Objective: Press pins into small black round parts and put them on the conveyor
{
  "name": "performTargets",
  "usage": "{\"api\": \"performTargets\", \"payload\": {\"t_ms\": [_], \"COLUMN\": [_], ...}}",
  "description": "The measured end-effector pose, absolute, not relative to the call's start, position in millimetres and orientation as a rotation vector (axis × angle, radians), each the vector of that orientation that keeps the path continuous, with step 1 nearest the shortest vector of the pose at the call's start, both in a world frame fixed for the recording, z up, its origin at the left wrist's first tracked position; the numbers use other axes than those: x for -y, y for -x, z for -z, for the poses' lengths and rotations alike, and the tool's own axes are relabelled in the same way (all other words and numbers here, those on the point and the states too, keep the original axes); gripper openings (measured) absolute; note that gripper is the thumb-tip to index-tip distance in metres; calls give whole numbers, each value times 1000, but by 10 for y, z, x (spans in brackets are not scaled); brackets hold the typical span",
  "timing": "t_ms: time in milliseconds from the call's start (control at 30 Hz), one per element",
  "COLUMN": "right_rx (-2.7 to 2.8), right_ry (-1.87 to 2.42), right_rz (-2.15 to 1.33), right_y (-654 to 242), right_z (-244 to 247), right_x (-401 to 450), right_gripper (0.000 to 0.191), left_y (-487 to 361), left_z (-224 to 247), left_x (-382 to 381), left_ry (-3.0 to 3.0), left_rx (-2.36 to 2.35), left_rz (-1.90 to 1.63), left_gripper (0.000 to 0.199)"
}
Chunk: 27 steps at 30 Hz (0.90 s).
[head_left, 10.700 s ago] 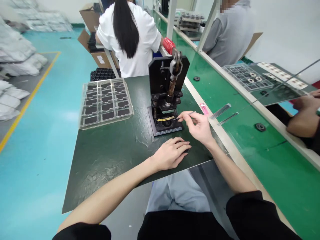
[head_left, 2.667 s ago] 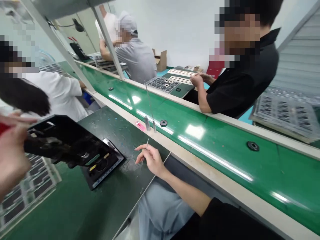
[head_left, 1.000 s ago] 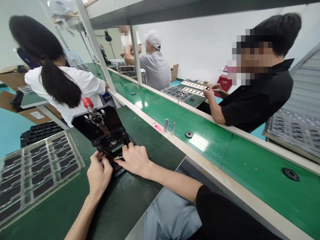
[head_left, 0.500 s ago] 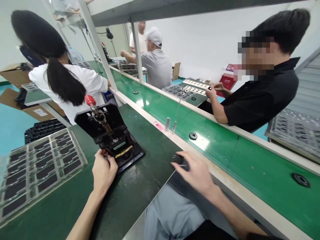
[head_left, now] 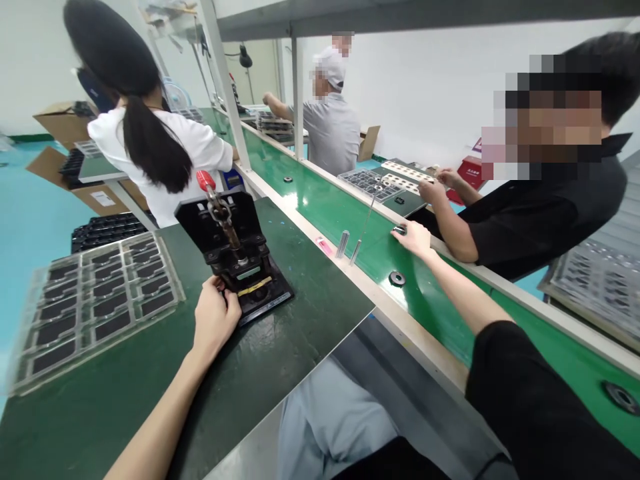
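Observation:
My left hand [head_left: 219,310] is closed on the near left edge of the base of a black clamp fixture [head_left: 235,247], which has a red-tipped lever and a yellow strip across its base. On the green belt [head_left: 330,200], near its far edge, my right hand [head_left: 413,237] has its fingers closed round a small black part [head_left: 399,229], mostly covered by the fingers. A black ring [head_left: 397,279] lies on the belt, nearer to me than that hand. Another ring [head_left: 620,398] lies on the belt at the far right.
A clear tray [head_left: 113,293] of dark parts rests on the green table [head_left: 310,300] at left. Metal cylinders [head_left: 343,244] stand on the belt's near rail. A person in black [head_left: 550,220] works across the belt; others sit farther back.
My right hand has moved forward from the table's corner to the far side of the belt, holding the black part. My left hand stays at the fixture. The view has shifted slightly.

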State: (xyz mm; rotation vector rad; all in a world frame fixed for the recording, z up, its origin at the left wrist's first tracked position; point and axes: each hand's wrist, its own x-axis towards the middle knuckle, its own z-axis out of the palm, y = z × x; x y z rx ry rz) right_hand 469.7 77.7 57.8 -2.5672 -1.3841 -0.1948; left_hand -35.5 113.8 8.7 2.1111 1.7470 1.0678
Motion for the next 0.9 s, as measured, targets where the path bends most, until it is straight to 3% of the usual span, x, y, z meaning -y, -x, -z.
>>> {"api": "performTargets", "payload": {"t_ms": [100,300,500,700,800,900], "right_rx": [1329,1468,1779,1651,1653,1627], "right_ry": [2576,2440,2252,2182,2056,1826], "right_rz": [215,157,99,-75,232,496], "right_y": [-4756,-4639,-4445,-4470,-4146,-3528], "right_z": [-588,-495,-247,-269,-396,-442], "right_x": [-826,-49,615,731,892,1010], "right_gripper": [55,43,50,71,56,25], "left_y": [348,336,279,44,-38,-61], "left_z": [-91,-97,-120,-157,-180,-172], "left_x": [-1125,-1103,-941,-601,-478,-414], "left_ry": [-2118,-2165,-2285,-2854,-3029,-3143], "left_rx": [-1718,-1728,-1822,-1124,-679,-514], "left_rz": [-1072,-1080,-1565,-1538,-1273,-1050], "left_gripper": [43,42,28,21,19,19]}}
